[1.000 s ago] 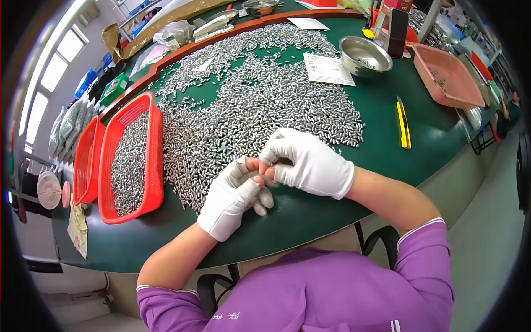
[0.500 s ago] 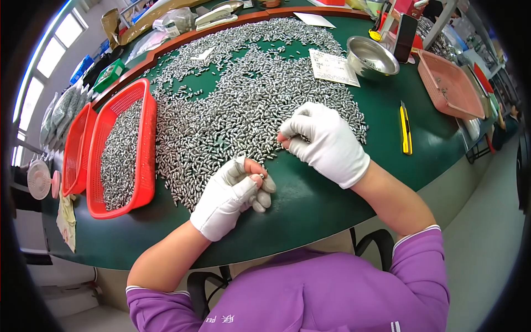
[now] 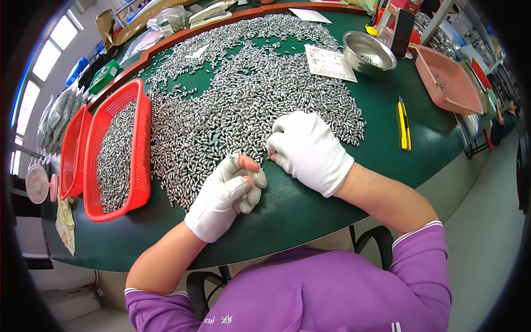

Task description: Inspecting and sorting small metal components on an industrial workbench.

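With the left hand curled shut, contents hidden, and right hand fingers pressed narrow into the metal pieces, loose ones could be knocked off the desk edge.

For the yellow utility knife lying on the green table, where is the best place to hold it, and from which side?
Probably grip the yellow utility knife at mid-body, pinching across its narrow width from above. It lies flat and alone on the green table, to the right of the right hand, so both long sides are free.
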Tool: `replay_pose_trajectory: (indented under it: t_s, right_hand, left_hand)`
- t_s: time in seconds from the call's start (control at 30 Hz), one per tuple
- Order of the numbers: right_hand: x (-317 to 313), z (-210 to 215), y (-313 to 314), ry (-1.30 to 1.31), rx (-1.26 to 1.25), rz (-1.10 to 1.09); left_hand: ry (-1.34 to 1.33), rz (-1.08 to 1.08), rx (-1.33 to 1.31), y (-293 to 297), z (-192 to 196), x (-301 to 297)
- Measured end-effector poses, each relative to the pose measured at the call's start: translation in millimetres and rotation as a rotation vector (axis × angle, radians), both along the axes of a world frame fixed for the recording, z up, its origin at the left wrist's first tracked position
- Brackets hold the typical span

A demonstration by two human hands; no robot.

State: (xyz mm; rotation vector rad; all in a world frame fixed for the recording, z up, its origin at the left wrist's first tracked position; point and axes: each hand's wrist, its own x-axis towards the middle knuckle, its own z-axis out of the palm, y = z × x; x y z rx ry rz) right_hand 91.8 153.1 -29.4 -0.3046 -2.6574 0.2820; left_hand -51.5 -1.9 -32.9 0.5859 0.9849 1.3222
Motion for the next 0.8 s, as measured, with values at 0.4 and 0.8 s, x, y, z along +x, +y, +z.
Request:
replay_pose_trajectory:
  t_s: [0.4, 0.8]
  right_hand:
    - [-3, 0, -1, 0.022, -0.044, 0.079]
    - [-4, 10, -4, 0.354, -0.237, 0.309]
  left_hand:
    - [-0.015, 0.031, -0.064, 1, 0, -1]
    - [0.059, -0.010, -0.113, 0, 7, 1]
